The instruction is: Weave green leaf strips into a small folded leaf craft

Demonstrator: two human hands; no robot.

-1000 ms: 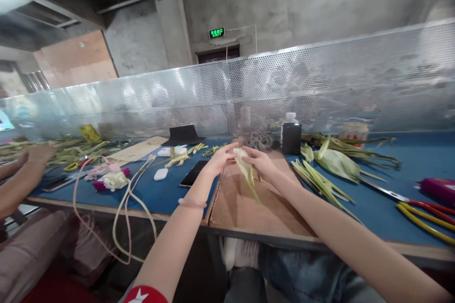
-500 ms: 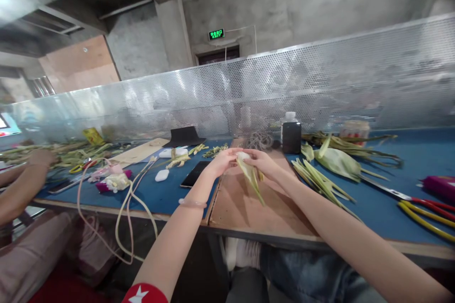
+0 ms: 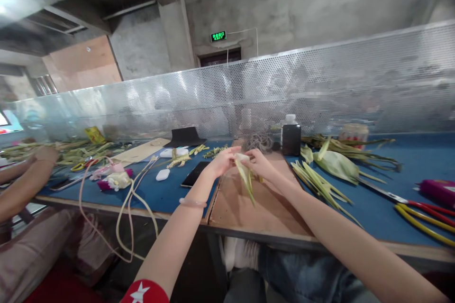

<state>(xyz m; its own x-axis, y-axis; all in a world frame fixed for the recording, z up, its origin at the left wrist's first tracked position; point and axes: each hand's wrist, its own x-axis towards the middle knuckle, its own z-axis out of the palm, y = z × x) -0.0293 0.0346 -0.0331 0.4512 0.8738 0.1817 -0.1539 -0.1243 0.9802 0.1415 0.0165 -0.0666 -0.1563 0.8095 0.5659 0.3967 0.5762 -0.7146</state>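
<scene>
Both hands are on the leaf strip (image 3: 246, 176), held above the brown board (image 3: 249, 213) at the near edge of the blue table (image 3: 159, 195).

- Left hand (image 3: 222, 163): fingers closed in a narrow pinch on the strip's pale upper end.
- Right hand (image 3: 261, 164): also pinched on that end, from the other side. Fingertips of the two hands nearly touch.
- The strip's green tail hangs free toward 6 o'clock, tip just over the board (contact with the board: cannot tell).

My read on doing it well:
- Keep both pinches close to the fold point. The leaf looks thin and fibrous, so a wide grip would probably let it split along the grain.
- Roll or fold with the fingertips and don't pull the hands apart.
- Let the tail hang clear so it doesn't snag on the board edge.
- Work over the board, not out over the lap.

Around the hands:
- Phone (image 3: 195, 173) at 9 o'clock, close to the left wrist, so watch that elbow.
- More cut strips (image 3: 320, 183) at 3 o'clock, in reach of the right hand.
- Dark bottle (image 3: 291, 138) at 1 o'clock.
- Twine coil (image 3: 259, 141) at 12.
- Red and yellow-handled cutters (image 3: 423, 213) far out at 4 o'clock.
- A co-worker's hand (image 3: 44, 153) far off at 9 o'clock, well apart.
</scene>
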